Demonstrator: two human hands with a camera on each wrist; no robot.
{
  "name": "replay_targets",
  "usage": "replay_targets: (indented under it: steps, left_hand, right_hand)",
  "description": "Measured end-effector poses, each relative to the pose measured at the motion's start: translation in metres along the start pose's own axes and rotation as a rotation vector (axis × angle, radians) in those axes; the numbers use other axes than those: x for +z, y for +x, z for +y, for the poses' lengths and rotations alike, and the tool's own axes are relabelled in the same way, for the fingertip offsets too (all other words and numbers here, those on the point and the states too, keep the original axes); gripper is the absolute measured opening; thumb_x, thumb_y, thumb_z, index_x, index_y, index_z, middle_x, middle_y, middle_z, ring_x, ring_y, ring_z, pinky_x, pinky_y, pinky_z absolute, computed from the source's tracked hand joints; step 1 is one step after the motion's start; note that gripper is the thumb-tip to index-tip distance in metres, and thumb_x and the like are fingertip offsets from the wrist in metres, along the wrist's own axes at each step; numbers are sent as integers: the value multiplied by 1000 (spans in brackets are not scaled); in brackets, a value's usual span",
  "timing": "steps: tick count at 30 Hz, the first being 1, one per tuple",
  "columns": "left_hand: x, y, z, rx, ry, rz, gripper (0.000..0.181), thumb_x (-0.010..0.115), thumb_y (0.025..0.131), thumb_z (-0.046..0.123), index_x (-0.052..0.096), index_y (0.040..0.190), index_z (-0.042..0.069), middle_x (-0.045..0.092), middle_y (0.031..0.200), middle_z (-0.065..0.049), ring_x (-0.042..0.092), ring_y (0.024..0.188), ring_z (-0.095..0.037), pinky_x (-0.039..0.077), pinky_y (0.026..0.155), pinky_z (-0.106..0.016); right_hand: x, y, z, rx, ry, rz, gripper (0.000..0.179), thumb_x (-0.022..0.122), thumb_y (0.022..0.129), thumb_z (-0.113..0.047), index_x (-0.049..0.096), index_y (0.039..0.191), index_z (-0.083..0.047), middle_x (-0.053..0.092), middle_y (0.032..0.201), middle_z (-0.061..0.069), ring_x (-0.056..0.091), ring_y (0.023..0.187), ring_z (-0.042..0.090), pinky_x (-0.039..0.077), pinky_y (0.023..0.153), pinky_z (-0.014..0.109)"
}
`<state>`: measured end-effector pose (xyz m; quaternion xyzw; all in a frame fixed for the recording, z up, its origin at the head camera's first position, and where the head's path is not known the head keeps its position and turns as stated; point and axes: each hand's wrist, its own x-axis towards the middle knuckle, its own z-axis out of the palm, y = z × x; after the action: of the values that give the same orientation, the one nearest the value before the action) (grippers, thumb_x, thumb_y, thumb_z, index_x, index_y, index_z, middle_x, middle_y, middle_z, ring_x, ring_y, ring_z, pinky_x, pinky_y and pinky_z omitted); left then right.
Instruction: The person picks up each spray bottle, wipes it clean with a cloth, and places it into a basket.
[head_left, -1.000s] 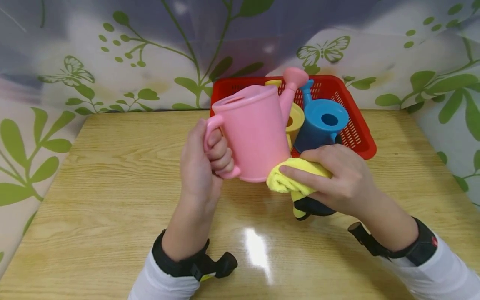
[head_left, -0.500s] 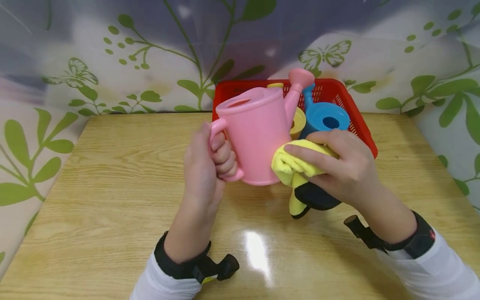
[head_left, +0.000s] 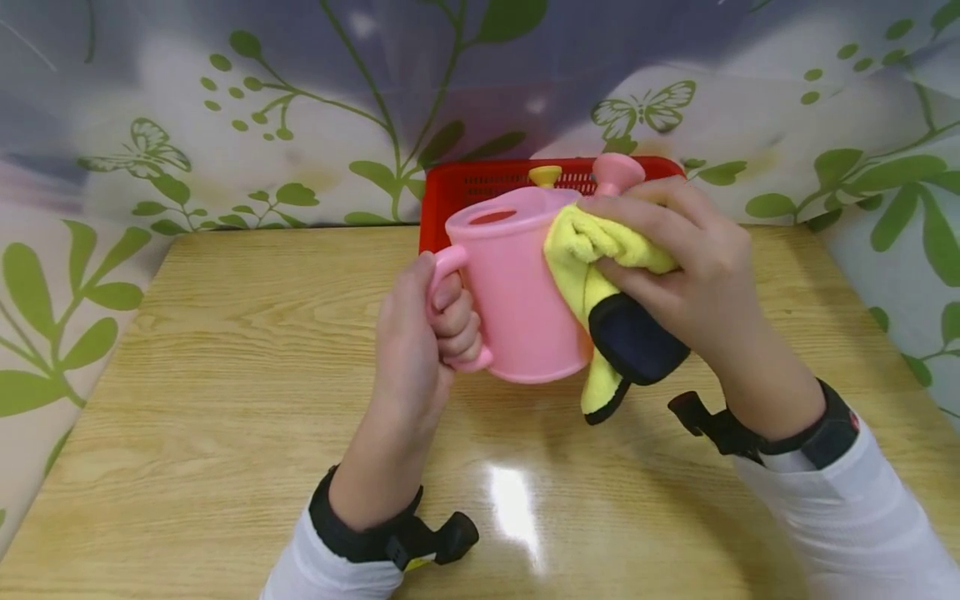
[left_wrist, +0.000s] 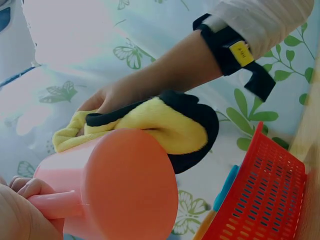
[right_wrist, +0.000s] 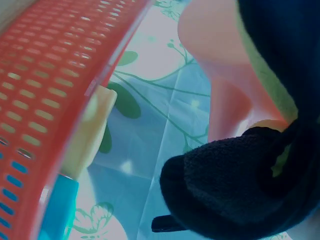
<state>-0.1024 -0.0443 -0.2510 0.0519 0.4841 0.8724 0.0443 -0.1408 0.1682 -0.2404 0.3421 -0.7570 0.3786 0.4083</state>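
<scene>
My left hand grips the handle of a pink watering can, its fingers curled through the loop. The can is held up above the table, upright with a slight tilt, and its round base faces the left wrist view. In my right hand a yellow cloth with black trim is pinched and pressed to the can's right side near the spout. The cloth hides most of the spout; only the pink sprinkler head shows above it. In the left wrist view the cloth lies against the can's wall.
Behind the can, a red perforated basket stands at the back of the wooden table. A yellow spout head rises from it, and a blue item shows there in the right wrist view. A patterned cloth backdrop hangs behind.
My right hand has moved the cloth up the can's side, from the bottom edge to near the top by the spout. The can has shifted slightly right and down. The blue watering can is now covered.
</scene>
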Motion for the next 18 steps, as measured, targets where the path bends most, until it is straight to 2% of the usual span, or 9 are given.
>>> replay_targets:
  steps: [4, 8, 10, 12, 15, 18]
  left_hand:
    - [0, -1, 0, 8, 8, -17, 38, 29, 98, 22, 26, 61, 15, 19, 49, 3, 12, 41, -12, 10, 41, -25]
    - [0, -2, 0, 10, 11, -27, 38, 29, 98, 22, 26, 61, 15, 19, 49, 4, 13, 41, -12, 10, 40, -25]
    - [0, -2, 0, 14, 10, -28, 38, 29, 98, 22, 26, 61, 15, 19, 48, 4, 13, 41, -11, 9, 40, -25]
    - [0, -2, 1, 15, 5, -27, 38, 30, 98, 22, 26, 60, 15, 19, 49, 4, 13, 41, -11, 9, 40, -25]
    - [0, -2, 1, 17, 0, -24, 39, 29, 98, 22, 27, 61, 15, 21, 48, 5, 13, 41, -11, 10, 40, -25]
    - [-1, -1, 2, 11, -12, -15, 40, 28, 100, 24, 28, 61, 15, 24, 47, 7, 14, 40, -11, 10, 40, -25]
  right_hand:
    - [-1, 11, 2, 72, -25, 19, 43, 66, 88, -48, 73, 101, -8, 69, 93, 16, 64, 90, 29, 44, 89, 18]
    - [-4, 16, 2, 144, -39, 12, 28, 75, 82, -26, 73, 104, -8, 72, 98, 14, 65, 94, 25, 44, 87, 19]
    - [-5, 18, 1, 169, -47, -1, 28, 77, 78, -12, 73, 105, -8, 72, 99, 13, 64, 95, 23, 43, 86, 19]
    - [-6, 18, 1, 173, -60, -16, 29, 76, 77, -8, 72, 106, -9, 71, 100, 13, 63, 94, 23, 42, 84, 19]
    - [-7, 16, 1, 145, -82, -26, 26, 73, 84, -23, 72, 106, -10, 71, 100, 13, 64, 94, 25, 42, 84, 19]
    - [-7, 14, 2, 89, -114, -29, 36, 65, 90, -42, 72, 105, -11, 70, 96, 14, 64, 90, 29, 43, 82, 22]
